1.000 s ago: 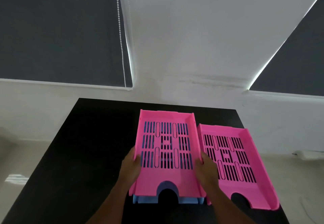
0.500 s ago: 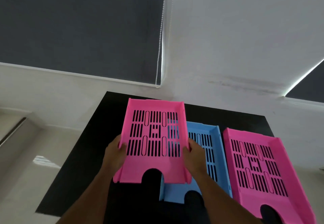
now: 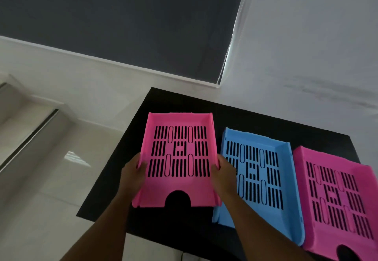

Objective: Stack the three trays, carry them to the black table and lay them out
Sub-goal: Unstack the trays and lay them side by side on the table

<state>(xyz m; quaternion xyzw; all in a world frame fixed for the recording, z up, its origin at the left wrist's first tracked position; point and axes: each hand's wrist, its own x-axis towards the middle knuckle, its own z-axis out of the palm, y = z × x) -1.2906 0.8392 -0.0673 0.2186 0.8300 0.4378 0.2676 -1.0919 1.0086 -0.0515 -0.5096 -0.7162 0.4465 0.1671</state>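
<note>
Three slotted plastic trays are spread across the black table point(image 3: 255, 115). My left hand point(image 3: 133, 173) and my right hand point(image 3: 224, 171) grip the two long sides of a pink tray point(image 3: 180, 187) at the table's left part, low over or on the surface; I cannot tell which. A blue tray point(image 3: 286, 158) lies flat just right of it, its near left corner partly hidden by my right forearm. A second pink tray point(image 3: 335, 158) lies at the far right, cut off by the frame edge.
The table's left edge runs close to the held tray, with pale glossy floor point(image 3: 51, 179) beyond it. A white wall with a dark roller blind point(image 3: 122, 19) stands behind the table. A strip of bare black tabletop shows behind the trays.
My hands lifted the upper pink tray off the blue one and carried it left to the table's left part. The blue tray is now uncovered. The view has swung left.
</note>
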